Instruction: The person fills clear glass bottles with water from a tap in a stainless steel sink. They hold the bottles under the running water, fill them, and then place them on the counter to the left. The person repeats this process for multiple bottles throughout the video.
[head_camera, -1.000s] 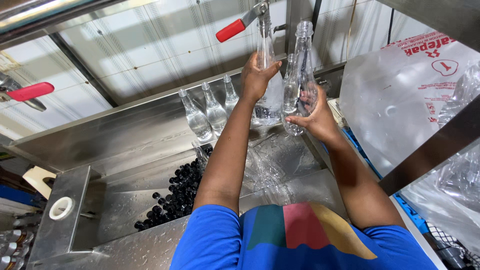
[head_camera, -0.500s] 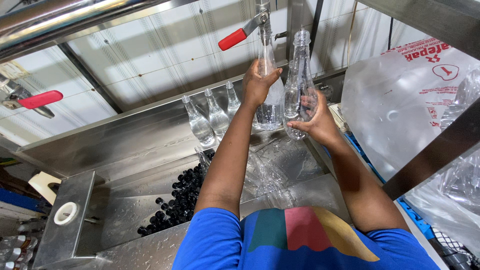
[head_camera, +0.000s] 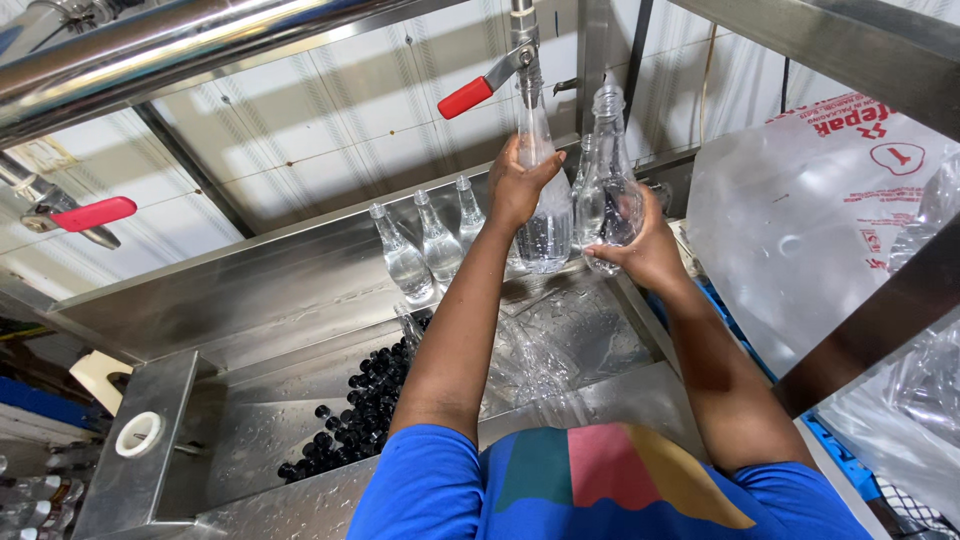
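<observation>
Bottle (head_camera: 545, 215), clear plastic and part filled, is held up under the tap (head_camera: 520, 50) at twelve o'clock, left hand (head_camera: 518, 185) clamped on its waist. Growing weight and wet slipperiness are judged likely. At three o'clock, another bottle (head_camera: 608, 170) is clasped by the right hand (head_camera: 645, 250).

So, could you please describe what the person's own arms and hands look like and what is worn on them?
Both forearms are bare, with no gloves, watch or rings visible on the left hand or right hand. Short bright blue sleeves end above the elbows; the shirt has teal, pink and yellow colour blocks.
</observation>
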